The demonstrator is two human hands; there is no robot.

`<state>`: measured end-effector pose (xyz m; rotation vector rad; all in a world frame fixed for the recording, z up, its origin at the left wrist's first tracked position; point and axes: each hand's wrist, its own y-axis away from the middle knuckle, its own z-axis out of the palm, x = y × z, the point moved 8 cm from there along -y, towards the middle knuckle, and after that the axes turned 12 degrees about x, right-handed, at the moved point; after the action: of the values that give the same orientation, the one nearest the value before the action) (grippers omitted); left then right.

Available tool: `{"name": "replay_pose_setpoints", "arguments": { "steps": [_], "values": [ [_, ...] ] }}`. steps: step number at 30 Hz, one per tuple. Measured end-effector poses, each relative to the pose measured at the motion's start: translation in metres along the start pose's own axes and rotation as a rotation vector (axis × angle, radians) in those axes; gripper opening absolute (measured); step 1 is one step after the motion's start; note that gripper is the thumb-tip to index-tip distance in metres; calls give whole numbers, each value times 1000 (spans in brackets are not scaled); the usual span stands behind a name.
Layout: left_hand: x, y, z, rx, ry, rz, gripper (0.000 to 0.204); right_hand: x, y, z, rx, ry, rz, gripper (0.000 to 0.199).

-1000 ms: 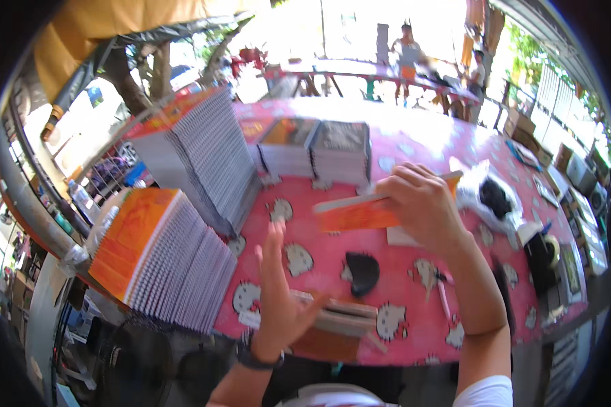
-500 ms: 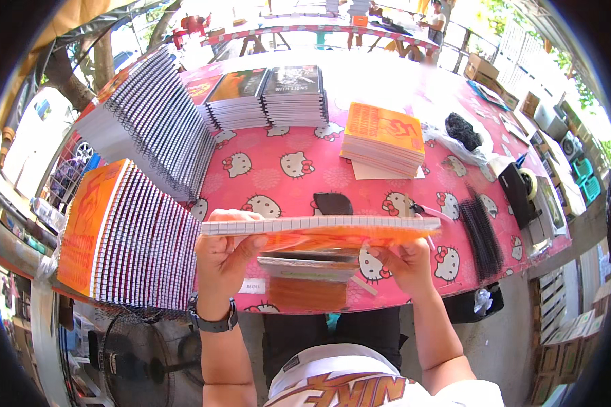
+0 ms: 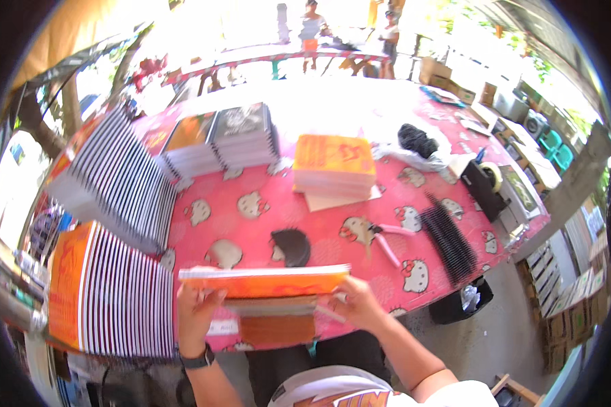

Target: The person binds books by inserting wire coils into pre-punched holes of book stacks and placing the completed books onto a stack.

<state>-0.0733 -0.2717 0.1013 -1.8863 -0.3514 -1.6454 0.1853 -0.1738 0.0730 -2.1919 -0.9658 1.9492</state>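
Closer to the tabletop, judging by its smaller look, hung the orange-covered book (image 3: 271, 283) than half a second earlier, and its right end had cleared the pink-handled pliers (image 3: 389, 249), which now showed whole. Both hands gripped it: the left hand (image 3: 195, 308) clasped its left end, thumb on the cover, while the right hand (image 3: 356, 304) pinched the right end near the lower corner. It was held roughly level, white page edge uppermost, in front of the far part of a brown block (image 3: 278, 330) at 6 o'clock; whether they touched could not be told. It would probably have handled as light and bendy, its cover a little slippery and its corners easily creased, so the two short ends, thumbs flat, seemed the best hold. Outward from it, a dark curved piece (image 3: 293, 247) lay near at 12 o'clock, an orange-topped stack (image 3: 334, 169) sat at 1, a bristly black bundle (image 3: 449, 244) beyond the pliers towards 3, and a row of books with lined edges (image 3: 125, 302) stood at 9
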Motion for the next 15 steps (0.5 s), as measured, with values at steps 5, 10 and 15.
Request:
{"name": "replay_pose_setpoints", "arguments": {
  "steps": [5,10,15],
  "values": [
    [-78,20,-13,113,179,-89,33,8,20,29,-45,178,-128,61],
    [-23,10,-12,315,425,130,40,3,2,11,-291,190,-104,61],
    [-16,1,-11,365,240,39,23,50,-50,-188,533,763,-67,20]
  ]
}}
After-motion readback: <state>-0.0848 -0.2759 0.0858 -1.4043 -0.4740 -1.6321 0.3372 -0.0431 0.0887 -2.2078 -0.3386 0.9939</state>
